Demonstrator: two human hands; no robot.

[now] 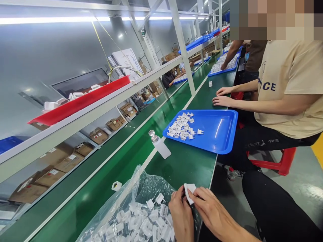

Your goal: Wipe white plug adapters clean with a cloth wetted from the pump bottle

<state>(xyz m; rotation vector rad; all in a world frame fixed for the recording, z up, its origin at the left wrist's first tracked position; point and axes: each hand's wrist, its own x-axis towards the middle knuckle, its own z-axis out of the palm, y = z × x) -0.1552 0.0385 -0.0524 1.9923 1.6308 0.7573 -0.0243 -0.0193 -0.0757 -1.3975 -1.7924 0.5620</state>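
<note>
Gripping one white piece (188, 195) between them, the person's left hand (181, 213) and right hand (214, 210) meet at the lower middle of the head view, just right of center. The left fingers are closed on its left side; the right thumb and fingers pinch its right side. At the bottom of the frame, beside the left hand, a clear plastic bag (148, 177) lies open around a heap of white plug parts (143, 223). A white bottle (162, 148) with a metal top stands near the center on the green bench (193, 168). Just right of it, a blue tray (217, 131) has loose white plugs (181, 127) gathered toward its left side. At the upper right, a co-worker's hands (223, 97) rest at the bench edge, beyond the tray.
</note>
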